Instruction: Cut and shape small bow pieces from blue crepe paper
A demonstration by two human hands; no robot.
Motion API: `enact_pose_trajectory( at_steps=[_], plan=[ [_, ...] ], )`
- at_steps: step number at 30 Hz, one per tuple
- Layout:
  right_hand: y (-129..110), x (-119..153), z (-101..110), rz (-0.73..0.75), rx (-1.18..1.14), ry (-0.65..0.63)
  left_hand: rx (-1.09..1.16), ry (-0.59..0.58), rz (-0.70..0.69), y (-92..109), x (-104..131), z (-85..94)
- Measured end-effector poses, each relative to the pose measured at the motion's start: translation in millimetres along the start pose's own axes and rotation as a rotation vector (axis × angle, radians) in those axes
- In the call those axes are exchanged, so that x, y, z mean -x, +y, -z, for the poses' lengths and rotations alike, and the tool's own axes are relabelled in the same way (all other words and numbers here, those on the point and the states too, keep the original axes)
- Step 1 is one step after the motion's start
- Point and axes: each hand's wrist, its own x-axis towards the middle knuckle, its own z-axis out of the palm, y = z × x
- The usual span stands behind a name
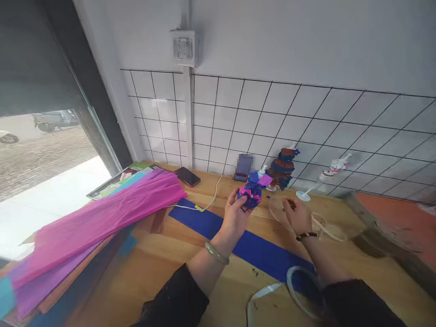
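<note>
My left hand (237, 213), a pale green bangle on its wrist, grips a small crepe-paper doll (252, 193). The doll has a ruffled blue skirt with a pink band, a pink piece at its side and a white top end. To the right, my right hand (298, 215) is closed in a pinch, apart from the doll. A thin, pale thread (272, 213) curves from near its fingertips over the table; the pinch itself is partly hidden. Beneath both arms lies a long strip of blue crepe paper (262, 252).
Pink crepe paper (109, 218) lies on other coloured sheets at left. Along the wall are a phone (187, 176), a brown-and-blue paper figure (282, 168) and a white stand (303, 195). A tape roll (291, 277) sits near front; an orange-topped box (391, 222) stands right.
</note>
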Motion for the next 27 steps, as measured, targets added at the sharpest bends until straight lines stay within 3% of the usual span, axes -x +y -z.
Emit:
enact_pose_trajectory(
  at_steps=[3,6,8,11,18,27],
  plan=[
    [-27.5,24.9,-5.7,0.064,-0.028,0.040,-0.002,0.027,0.008,1.8,2.6,-4.8],
    [-59.5,41.4,-6.4,0.381,-0.033,0.043,-0.012,0.029,0.015,3.1,3.1,-7.7],
    [-78.3,46.2,-5.7,0.559,0.010,-0.024,-0.021,0.023,0.019,2.9,2.3,-8.1],
    [-94.3,46.7,-7.4,0.690,0.089,-0.023,-0.035,0.026,0.021,1.5,0.7,-7.1],
    [-96.5,41.0,-16.9,0.839,0.246,0.061,-0.015,0.030,0.003,-0.7,0.9,-8.4],
    [-98.0,36.2,-17.9,0.842,0.291,0.071,-0.002,0.080,-0.022,-1.3,1.1,-10.7]
  ],
)
